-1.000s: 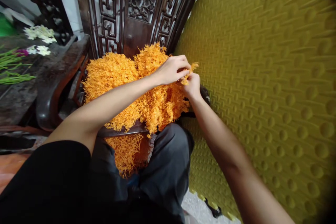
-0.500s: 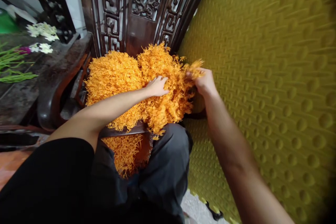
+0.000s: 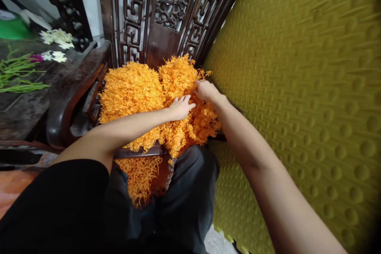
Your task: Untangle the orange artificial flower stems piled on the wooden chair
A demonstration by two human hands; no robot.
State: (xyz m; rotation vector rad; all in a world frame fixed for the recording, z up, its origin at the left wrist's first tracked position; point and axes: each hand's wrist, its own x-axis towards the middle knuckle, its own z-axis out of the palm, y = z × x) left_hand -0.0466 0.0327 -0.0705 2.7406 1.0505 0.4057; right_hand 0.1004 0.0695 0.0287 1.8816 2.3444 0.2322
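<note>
We see the right mound of orange strands [image 3: 178, 74] sitting on a dark wooden seat [image 3: 149, 151], its front trailing down over the edge. The left mound of orange strands [image 3: 129, 89] sits against it, and both stand before the carved chair back [image 3: 164, 41].

A half second ago a tuft stood out to the right in the right hand [image 3: 204, 89]; now that hand is in at the mound's upper right, close to the left one. We take this to mean that the handling centres on the right mound again.

The left hand [image 3: 181, 108] lies palm down on the same mound, fingers spread, its forearm crossing low over the left mound. The right forearm slants in from the lower right, wrist bent and fingers curled inward (whether they pinch any strands, we cannot tell, since the knuckles hide the tips).

Further out, more loose strands [image 3: 139, 178] show below the seat, beside a dark trouser leg [image 3: 190, 186]. A yellow-green studded mat [image 3: 297, 67] stands at our right. At our left, white flowers [image 3: 56, 37] and green stems [image 3: 20, 73] lie on a dark surface [image 3: 19, 109].
</note>
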